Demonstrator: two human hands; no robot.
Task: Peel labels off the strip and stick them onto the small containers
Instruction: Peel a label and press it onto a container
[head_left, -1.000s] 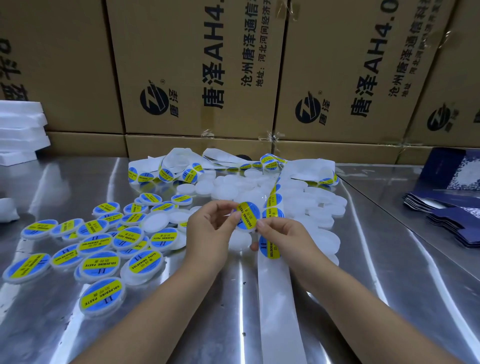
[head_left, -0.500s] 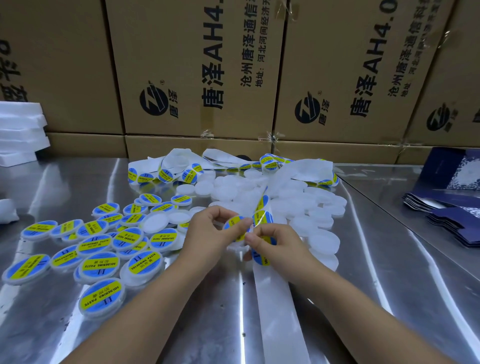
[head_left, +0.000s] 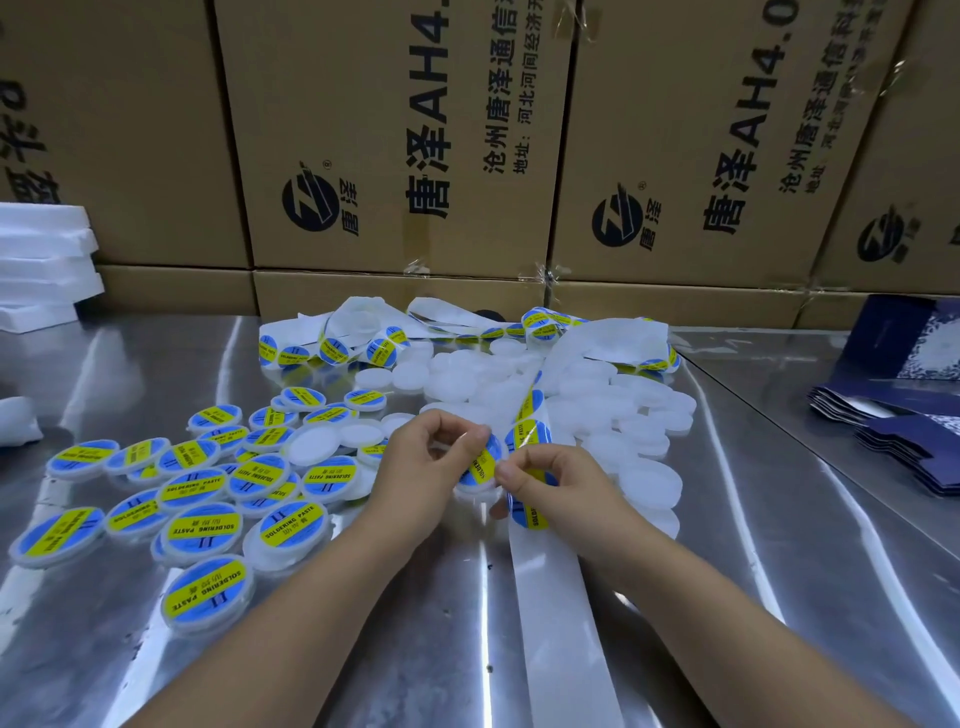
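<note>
My left hand (head_left: 421, 467) holds a small round white container (head_left: 475, 491) just above the metal table, thumb pressing on its top. A round blue-and-yellow label (head_left: 483, 465) lies on that container. My right hand (head_left: 556, 486) pinches the label's right edge with thumb and forefinger. The white backing strip (head_left: 550, 597) runs from under my right hand toward me, with another label (head_left: 530, 512) on it just under my fingers and more labels (head_left: 530, 434) behind. Unlabelled white containers (head_left: 597, 410) are heaped behind my hands.
Several labelled containers (head_left: 208, 525) are spread over the steel table (head_left: 779, 545) on the left. Loops of used strip (head_left: 363, 338) lie at the back. Cardboard boxes (head_left: 415, 156) wall off the rear; white foam pieces (head_left: 41, 270) far left, dark blue folded cartons (head_left: 904, 431) at right.
The peeled label, held up between both hands a second ago, has come down onto the container in my left hand. Both hands have dropped lower and closer together.
</note>
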